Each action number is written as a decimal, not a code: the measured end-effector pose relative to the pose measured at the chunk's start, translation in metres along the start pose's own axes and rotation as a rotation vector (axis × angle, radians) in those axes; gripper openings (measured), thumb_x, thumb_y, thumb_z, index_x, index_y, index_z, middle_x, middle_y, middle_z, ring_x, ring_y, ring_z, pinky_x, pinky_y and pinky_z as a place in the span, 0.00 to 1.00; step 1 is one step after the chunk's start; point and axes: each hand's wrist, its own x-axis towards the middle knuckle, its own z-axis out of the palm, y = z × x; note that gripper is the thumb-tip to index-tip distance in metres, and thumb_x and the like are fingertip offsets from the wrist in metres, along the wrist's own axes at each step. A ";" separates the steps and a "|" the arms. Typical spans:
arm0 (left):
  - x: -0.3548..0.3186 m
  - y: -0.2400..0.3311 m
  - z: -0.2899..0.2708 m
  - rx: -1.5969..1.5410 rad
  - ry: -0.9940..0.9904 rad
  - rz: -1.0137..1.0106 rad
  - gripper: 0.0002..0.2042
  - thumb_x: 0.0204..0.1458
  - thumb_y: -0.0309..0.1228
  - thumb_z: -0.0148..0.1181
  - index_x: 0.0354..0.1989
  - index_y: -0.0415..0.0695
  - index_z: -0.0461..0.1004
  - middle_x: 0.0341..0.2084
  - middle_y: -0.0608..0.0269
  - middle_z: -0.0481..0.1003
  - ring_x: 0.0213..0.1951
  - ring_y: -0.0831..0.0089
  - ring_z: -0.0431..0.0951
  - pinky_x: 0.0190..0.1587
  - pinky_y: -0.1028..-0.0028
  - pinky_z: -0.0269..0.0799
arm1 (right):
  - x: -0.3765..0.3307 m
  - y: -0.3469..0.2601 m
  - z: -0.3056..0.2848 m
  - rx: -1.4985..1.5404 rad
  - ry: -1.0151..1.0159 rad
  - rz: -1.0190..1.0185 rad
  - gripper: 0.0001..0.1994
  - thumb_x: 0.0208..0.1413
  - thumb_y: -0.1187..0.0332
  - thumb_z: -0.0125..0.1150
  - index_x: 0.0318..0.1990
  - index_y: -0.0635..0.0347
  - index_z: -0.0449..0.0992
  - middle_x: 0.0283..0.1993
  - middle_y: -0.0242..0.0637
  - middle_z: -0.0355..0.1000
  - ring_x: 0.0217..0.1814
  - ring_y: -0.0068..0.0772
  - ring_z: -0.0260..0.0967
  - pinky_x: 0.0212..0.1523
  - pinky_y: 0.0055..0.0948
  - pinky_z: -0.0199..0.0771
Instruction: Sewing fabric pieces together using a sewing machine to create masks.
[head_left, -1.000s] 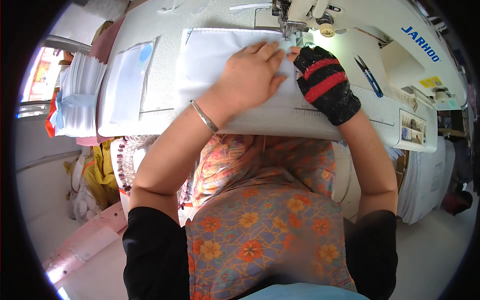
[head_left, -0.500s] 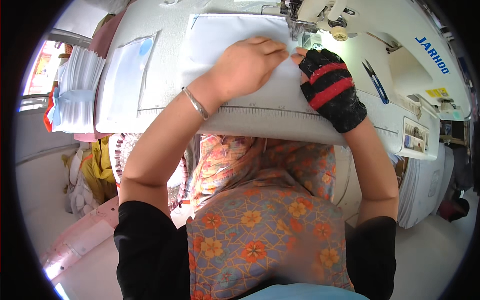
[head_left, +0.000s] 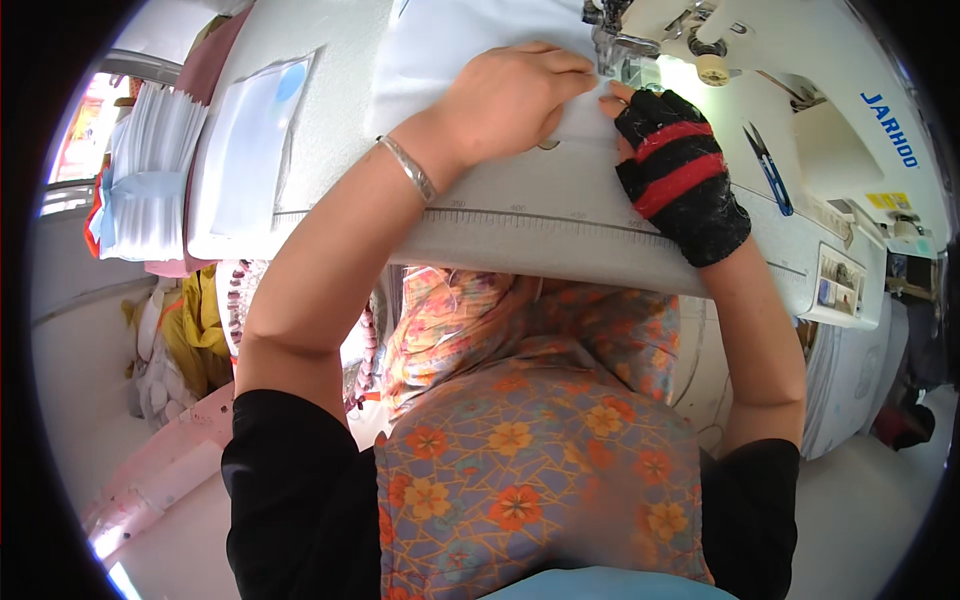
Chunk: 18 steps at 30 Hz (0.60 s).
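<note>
A white cloth (head_left: 430,60) lies on the sewing machine table (head_left: 345,150), running up toward the sewing machine's needle and presser foot area (head_left: 608,48). My left hand (head_left: 515,100) bends over the cloth, fingers together and closed on its right part; the thumb is mostly hidden. On my right hand (head_left: 680,165) is a black fingerless glove with red stripes. Its bare fingertips are pinched together at the cloth's near right edge, just below the presser foot. How much cloth they grip is partly hidden.
Dark blue thread snips (head_left: 768,170) lie right of my gloved hand. A clear sleeve with white sheets (head_left: 250,140) lies at the left, beside a tied stack of white pieces (head_left: 150,185). A ruler scale (head_left: 520,215) runs along the near table edge.
The cloth has slid away from me, its far edge now mostly out of view. My left hand has moved forward with it, while my right hand stays close to the presser foot.
</note>
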 end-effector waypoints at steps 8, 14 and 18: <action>0.006 -0.011 0.014 0.027 -0.009 -0.042 0.18 0.51 0.25 0.55 0.51 0.48 0.79 0.54 0.71 0.76 0.55 0.67 0.75 0.55 0.65 0.75 | -0.001 0.002 0.000 0.013 0.021 -0.005 0.19 0.49 0.80 0.56 0.50 0.58 0.76 0.55 0.43 0.74 0.54 0.52 0.70 0.57 0.45 0.71; 0.007 -0.009 0.009 0.036 -0.018 -0.035 0.18 0.52 0.26 0.54 0.52 0.49 0.78 0.55 0.71 0.75 0.56 0.67 0.74 0.55 0.66 0.75 | -0.001 0.003 0.001 -0.022 0.017 -0.024 0.18 0.50 0.78 0.56 0.51 0.58 0.76 0.56 0.43 0.74 0.55 0.51 0.70 0.57 0.45 0.70; 0.011 -0.011 -0.003 -0.091 -0.007 0.054 0.19 0.45 0.22 0.57 0.49 0.39 0.77 0.51 0.53 0.77 0.51 0.55 0.77 0.55 0.65 0.74 | -0.001 0.003 0.004 -0.057 0.014 -0.018 0.19 0.50 0.77 0.56 0.52 0.59 0.75 0.56 0.43 0.73 0.55 0.50 0.70 0.58 0.44 0.70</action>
